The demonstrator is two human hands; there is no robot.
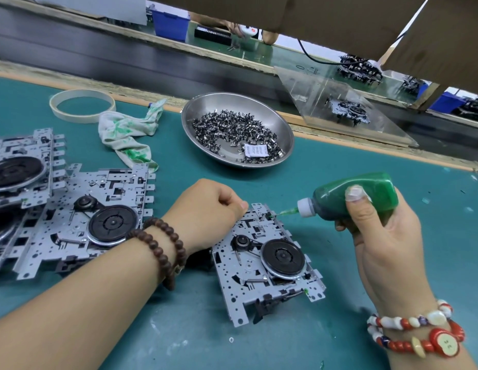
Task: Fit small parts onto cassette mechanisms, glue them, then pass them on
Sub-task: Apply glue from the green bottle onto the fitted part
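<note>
A grey metal cassette mechanism [270, 265] with a black flywheel lies on the green mat in front of me. My left hand [208, 212] grips its far left edge with curled fingers. My right hand [379, 225] holds a green glue bottle [366, 194] tilted to the left. The bottle's thin needle tip [282, 212] touches the mechanism's far corner, where a green spot shows. A steel bowl [283, 153] behind holds several small dark metal parts [232, 129] and a white packet.
More cassette mechanisms [80, 217] are stacked at the left. A glue-stained rag [126, 134] and a tape ring [82, 105] lie behind them. A dark conveyor [99, 57] runs along the back, with a clear plastic guard [344, 102] over another mechanism.
</note>
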